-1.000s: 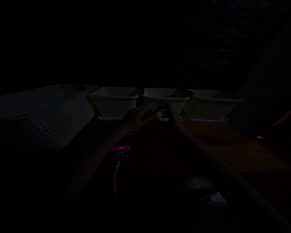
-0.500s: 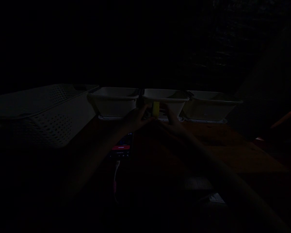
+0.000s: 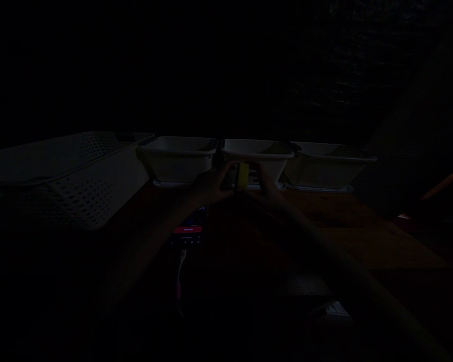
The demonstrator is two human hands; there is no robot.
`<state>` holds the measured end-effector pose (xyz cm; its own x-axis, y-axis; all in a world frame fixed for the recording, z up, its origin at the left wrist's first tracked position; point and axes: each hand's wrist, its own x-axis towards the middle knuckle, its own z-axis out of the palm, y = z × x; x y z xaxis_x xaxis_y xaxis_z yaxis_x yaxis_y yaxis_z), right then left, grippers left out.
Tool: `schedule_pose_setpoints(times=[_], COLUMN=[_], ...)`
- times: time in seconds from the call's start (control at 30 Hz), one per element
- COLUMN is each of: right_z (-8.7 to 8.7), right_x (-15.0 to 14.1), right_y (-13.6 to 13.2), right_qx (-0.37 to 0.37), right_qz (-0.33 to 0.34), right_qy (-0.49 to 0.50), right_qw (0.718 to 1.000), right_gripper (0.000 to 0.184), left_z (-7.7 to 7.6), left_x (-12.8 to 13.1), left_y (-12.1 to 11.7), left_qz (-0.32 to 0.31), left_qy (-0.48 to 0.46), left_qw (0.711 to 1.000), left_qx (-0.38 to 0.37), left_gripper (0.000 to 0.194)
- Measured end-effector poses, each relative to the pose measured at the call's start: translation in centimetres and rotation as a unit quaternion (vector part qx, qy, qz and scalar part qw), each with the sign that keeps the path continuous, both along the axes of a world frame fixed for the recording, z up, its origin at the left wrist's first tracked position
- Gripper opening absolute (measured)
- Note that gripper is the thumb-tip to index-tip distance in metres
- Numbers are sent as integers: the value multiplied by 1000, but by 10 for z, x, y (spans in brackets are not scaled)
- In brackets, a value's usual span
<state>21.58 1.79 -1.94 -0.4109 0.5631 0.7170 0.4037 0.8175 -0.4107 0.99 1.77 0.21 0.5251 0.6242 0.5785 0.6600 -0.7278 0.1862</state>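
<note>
Pretty dark here, but a yellow block (image 3: pixel 242 176) looks pinched upright between the left hand (image 3: pixel 210 185) and right hand (image 3: pixel 269 191), probably so it's kept steady.

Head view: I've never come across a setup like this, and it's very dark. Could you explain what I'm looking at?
There is no machine here. One camera, worn on a person's head, looks forward and down at that person's two bare hands. The left hand and right hand meet near the middle, holding a small yellow object between them; it is too dark to tell what it is. Beyond them, three pale tubs stand in a row on a brown surface, with a pale basket with holes in its sides at the picture's left. Nearer the camera lies a phone with its screen lit and a cable at its lower end.
</note>
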Motion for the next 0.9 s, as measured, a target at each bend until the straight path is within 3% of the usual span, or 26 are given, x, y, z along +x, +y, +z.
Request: schedule_pose_setpoints(times=[0.23, 0.47, 0.7, 0.9], right_z=[1, 1, 1, -4], right_x=[0, -1, -3, -4], right_y=[-2, -4, -5, -3], right_qx=[-6, -6, -14, -22], right_qz=[10, 20, 32, 30], right_qy=[24, 41, 31, 7], right_qw=[1000, 999, 999, 999], right_gripper=[69, 63, 79, 85], left_z=[-2, -5, -6, -5], left_x=[-1, -2, -1, 0], left_y=[1, 4, 3, 1], left_qz=[16, -1, 27, -5], left_qy=[31, 73, 76, 67], left_qw=[999, 997, 994, 997], left_qx=[-41, -38, -69, -47], left_gripper=[83, 73, 74, 73])
